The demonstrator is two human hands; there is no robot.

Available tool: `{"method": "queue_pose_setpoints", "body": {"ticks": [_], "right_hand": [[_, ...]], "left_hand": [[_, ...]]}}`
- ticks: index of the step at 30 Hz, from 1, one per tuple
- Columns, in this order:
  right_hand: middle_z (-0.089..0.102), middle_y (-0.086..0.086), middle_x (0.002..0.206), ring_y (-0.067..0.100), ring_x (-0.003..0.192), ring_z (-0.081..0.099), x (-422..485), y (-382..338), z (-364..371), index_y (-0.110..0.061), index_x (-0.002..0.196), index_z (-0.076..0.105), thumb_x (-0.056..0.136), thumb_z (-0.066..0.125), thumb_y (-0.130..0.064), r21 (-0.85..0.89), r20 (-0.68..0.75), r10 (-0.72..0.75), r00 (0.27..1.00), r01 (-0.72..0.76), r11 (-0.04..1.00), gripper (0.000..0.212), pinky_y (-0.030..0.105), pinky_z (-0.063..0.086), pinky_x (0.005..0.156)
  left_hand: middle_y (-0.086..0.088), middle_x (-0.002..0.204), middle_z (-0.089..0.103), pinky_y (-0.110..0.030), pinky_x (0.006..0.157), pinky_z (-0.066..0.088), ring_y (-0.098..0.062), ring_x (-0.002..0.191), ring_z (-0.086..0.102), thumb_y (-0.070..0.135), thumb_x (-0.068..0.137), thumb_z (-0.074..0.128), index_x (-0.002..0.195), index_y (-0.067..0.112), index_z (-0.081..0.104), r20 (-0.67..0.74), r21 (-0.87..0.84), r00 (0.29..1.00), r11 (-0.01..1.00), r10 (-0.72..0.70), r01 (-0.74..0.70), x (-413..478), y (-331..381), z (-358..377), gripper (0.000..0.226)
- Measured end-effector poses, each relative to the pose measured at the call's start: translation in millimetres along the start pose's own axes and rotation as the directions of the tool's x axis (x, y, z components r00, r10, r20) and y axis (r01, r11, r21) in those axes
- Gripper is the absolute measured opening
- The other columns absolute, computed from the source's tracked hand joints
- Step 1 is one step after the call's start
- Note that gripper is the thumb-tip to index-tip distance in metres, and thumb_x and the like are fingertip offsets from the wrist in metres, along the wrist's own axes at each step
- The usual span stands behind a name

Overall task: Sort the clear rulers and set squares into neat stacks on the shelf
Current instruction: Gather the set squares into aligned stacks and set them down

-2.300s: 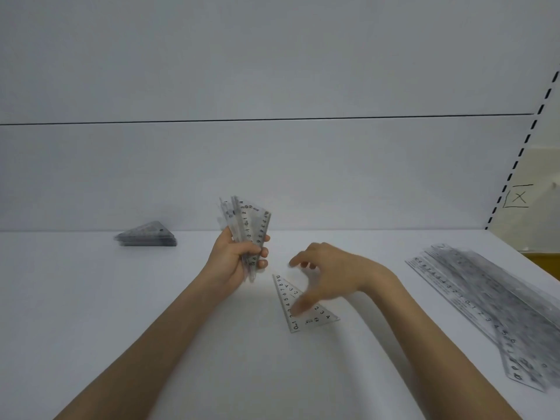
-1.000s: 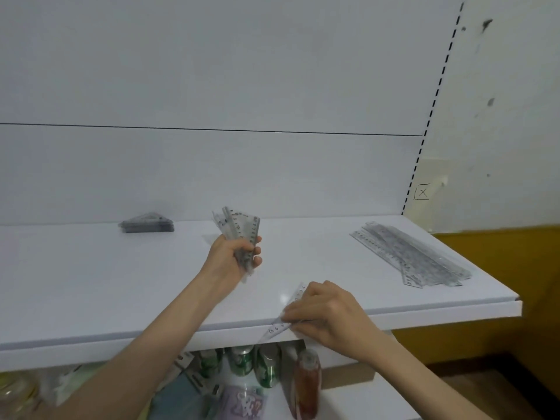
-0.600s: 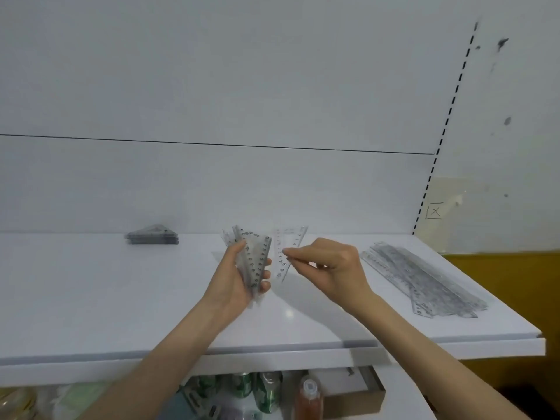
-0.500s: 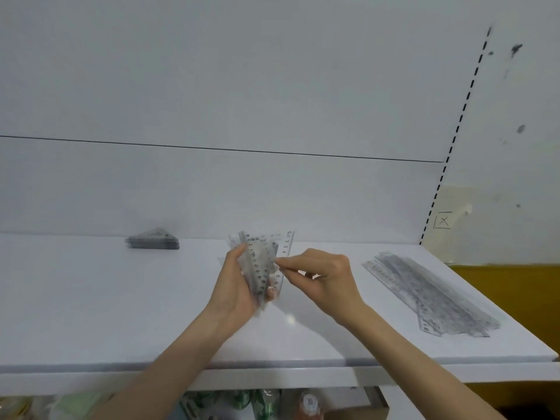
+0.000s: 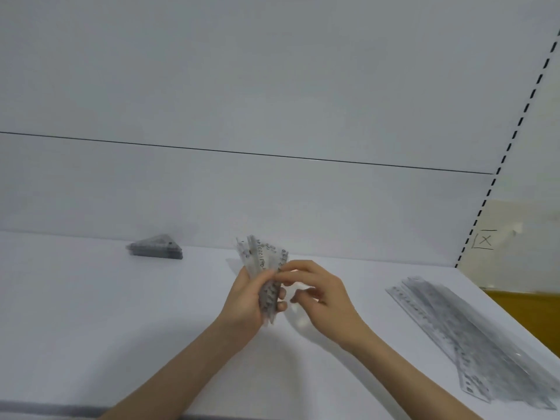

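While the bundle of set squares (image 5: pixel 263 268) stands fanned and upright over the middle of the shelf (image 5: pixel 91 313), we note it is held clear of the board, not resting on it. The left hand (image 5: pixel 245 301) wraps its lower half, grip closed round the pieces. The right hand (image 5: pixel 318 289) comes in from the right: thumb and forefinger pinch the bundle's upper right edge, the other fingers curled below.

We judge the step to be squaring the fan into one block. To do it well, we would ease the left grip just enough for the pieces to slide, press the splayed tips together with the right, and knock one long edge on the shelf so the corners line up. Clear plastic is slick, so a slack grip could let a piece drop out.

Further out, a stack of set squares (image 5: pixel 156 248) lies flat at the back left, close to the rear panel, well apart from the hands. A pile of rulers (image 5: pixel 472 331) lies on the right, overlapped slantwise and not yet neat.

We cannot count the pieces in the bundle, since motion blur and overlapping print merge them. Nor can we tell whether every piece is the same shape. The ruler pile runs to the frame's right edge, its far corner cut off.
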State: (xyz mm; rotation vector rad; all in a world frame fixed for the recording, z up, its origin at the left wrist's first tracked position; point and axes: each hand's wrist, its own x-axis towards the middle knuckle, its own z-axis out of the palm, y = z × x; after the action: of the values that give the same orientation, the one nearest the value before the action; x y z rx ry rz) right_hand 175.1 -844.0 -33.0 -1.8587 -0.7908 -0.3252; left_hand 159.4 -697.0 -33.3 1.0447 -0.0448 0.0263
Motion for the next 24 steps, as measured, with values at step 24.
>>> {"method": "queue_pose_setpoints", "body": {"ticks": [24], "right_hand": [[0.072, 0.007, 0.072, 0.017, 0.059, 0.067, 90.4, -31.0, 29.4, -0.009, 0.072, 0.062, 0.063, 0.079, -0.020, -0.396, 0.085, 0.670, 0.738, -0.592, 0.702, 0.022, 0.024, 0.050, 0.051]], "left_hand": [[-0.001, 0.127, 0.045, -0.014, 0.072, 0.046, -0.012, 0.108, 0.046, 0.017, 0.066, 0.072, 0.138, 0.025, 0.037, 0.016, 0.838, 0.999, 0.546, -0.044, 0.010, 32.2, 56.6, -86.1, 0.080]]}}
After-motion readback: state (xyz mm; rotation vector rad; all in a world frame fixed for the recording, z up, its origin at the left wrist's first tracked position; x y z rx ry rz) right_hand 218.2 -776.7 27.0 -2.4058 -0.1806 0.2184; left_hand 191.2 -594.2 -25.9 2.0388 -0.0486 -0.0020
